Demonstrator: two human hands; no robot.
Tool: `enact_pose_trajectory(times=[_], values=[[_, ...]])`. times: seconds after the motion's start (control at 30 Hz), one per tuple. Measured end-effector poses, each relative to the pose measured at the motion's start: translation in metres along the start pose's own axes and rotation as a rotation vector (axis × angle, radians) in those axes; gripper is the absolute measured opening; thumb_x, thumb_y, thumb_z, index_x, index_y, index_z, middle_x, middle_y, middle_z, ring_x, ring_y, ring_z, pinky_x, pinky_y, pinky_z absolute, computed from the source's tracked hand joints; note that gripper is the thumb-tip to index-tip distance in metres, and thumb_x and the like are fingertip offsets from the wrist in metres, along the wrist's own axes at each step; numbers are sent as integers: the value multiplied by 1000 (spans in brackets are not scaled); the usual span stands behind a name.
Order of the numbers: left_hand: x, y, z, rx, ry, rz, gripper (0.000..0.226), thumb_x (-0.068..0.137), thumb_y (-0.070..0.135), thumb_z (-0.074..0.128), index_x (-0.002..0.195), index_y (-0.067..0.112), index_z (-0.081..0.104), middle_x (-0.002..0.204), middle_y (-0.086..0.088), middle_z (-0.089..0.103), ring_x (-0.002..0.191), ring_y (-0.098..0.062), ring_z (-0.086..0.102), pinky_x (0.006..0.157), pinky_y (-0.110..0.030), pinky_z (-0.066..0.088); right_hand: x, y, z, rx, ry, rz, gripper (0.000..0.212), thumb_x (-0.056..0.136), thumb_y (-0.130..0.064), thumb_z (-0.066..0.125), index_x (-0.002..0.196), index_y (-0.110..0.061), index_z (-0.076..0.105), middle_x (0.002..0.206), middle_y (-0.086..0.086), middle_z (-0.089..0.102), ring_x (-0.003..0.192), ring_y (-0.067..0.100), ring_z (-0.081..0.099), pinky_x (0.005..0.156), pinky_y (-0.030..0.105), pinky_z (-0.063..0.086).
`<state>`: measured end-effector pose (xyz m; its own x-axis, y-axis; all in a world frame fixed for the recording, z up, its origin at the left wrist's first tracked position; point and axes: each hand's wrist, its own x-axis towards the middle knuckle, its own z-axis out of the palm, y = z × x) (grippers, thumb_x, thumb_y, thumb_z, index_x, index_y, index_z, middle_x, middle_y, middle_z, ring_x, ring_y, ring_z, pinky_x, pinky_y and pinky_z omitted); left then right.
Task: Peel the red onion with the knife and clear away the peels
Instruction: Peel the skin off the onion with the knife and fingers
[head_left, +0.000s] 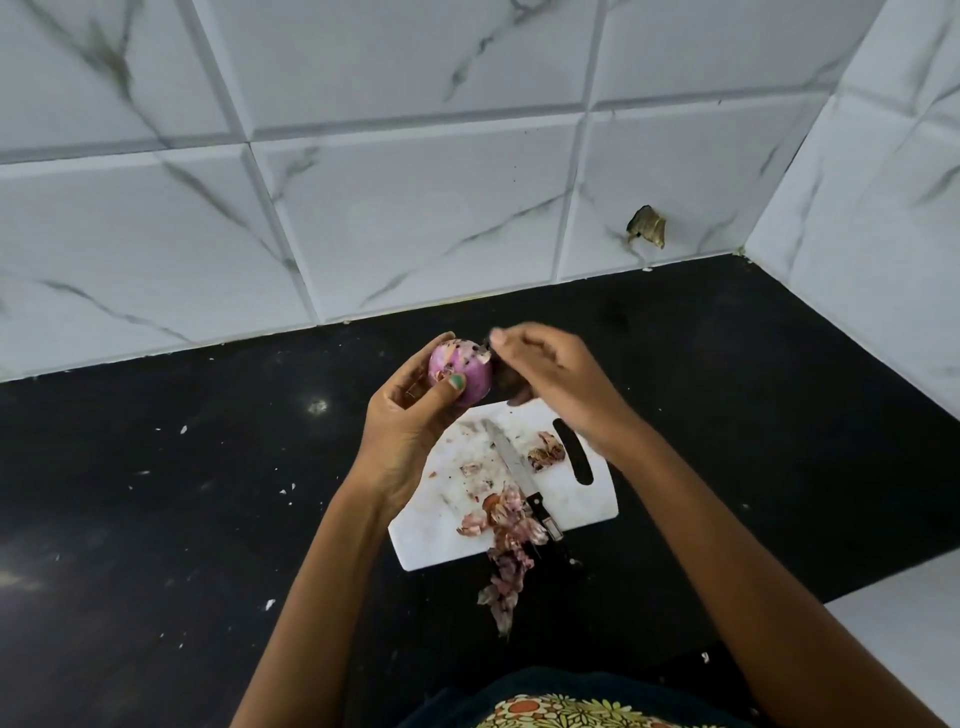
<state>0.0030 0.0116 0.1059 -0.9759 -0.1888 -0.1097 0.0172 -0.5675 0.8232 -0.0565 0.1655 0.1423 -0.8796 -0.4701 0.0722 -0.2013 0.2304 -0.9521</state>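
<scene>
- From the head camera, the left hand (410, 410) holds the red onion (461, 371) up above the black countertop (156, 493), the fingers curled round its far side and the thumb, with a green-painted nail, pressed on its near face.
- The onion is mostly bare and purple, with a ragged bit of skin at its top right edge.
- The right hand (561, 384) sits just beside the onion on its right, fingers bent and drawn together; it seems to pinch a dark strip of skin (506, 382) at the onion's side, though the blur keeps me from telling for sure.
- Below the hands lies a white cutting board (441, 540) with a slot handle at its right end.
- On the board rests the knife (519, 473), blade pointing away, dark handle near the front edge, untouched by either hand.
- A clump of peels (545, 452) lies on the board right of the blade; a larger heap of peels (506, 525) lies at the front edge and spills onto the countertop.
- White marbled wall tiles (415, 208) stand behind, one chipped near the corner.
</scene>
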Motion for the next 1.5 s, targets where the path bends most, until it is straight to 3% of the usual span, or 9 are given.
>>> enact_pose_trajectory(times=[0.17,0.4,0.53,0.77,0.93,1.03,1.13,1.27,1.5], values=[[-4,8,2,281,-43,96,46,77,6,71,122,12,61,117,-9,67,107,-23,65,86,-35,54,2,-17,1,-249,7,-76,31,77,-29,76,104,-16,68,86,-11,68,79,0,66,67,10,52],[-4,7,-1,447,-70,109,44,82,-4,65,122,14,62,117,-4,67,109,-18,64,91,-35,54,4,-16,-4,-299,10,-59,24,70,-24,78,92,-16,72,76,-10,69,70,-3,66,62,10,53],[-2,5,-2,442,-102,95,44,84,-4,63,123,14,61,120,-5,66,113,-22,62,92,-34,53,4,-11,-9,-202,68,-23,11,78,-10,70,89,-10,74,75,0,72,67,9,70,60,20,57],[2,2,-6,422,-119,83,46,81,2,69,124,16,61,121,-5,66,114,-23,61,93,-37,52,-5,-6,-6,-215,40,-70,27,74,-29,79,94,-13,73,82,-6,72,76,1,68,66,14,54],[2,-1,-7,280,-108,6,50,69,10,71,118,18,65,119,-9,65,112,-30,61,93,-43,51,-2,2,-3,92,113,30,10,82,-8,71,89,0,70,78,13,71,66,13,69,59,21,56],[1,-4,-9,285,-104,-3,50,70,13,72,119,18,64,120,-12,64,113,-33,60,93,-44,51,-4,7,2,130,173,76,16,84,-15,69,90,1,69,77,12,70,64,12,68,58,24,57],[1,-6,-10,336,-94,18,55,67,17,75,120,17,64,123,-11,63,115,-31,59,97,-47,49,-8,9,7,30,182,10,24,80,-28,74,93,-8,68,81,0,69,75,10,68,62,25,58],[2,-6,-9,343,-100,25,57,65,20,74,121,17,63,122,-10,64,115,-29,60,95,-46,50,-7,9,13,-154,191,-123,15,81,-21,73,91,-12,68,87,-2,68,80,7,65,68,17,54],[3,-5,-12,174,-116,-15,46,74,4,59,119,14,63,111,-6,67,102,-22,64,83,-33,54,-2,42,16,-237,282,13,4,84,-7,68,85,-9,65,78,0,67,72,13,66,69,29,58]])
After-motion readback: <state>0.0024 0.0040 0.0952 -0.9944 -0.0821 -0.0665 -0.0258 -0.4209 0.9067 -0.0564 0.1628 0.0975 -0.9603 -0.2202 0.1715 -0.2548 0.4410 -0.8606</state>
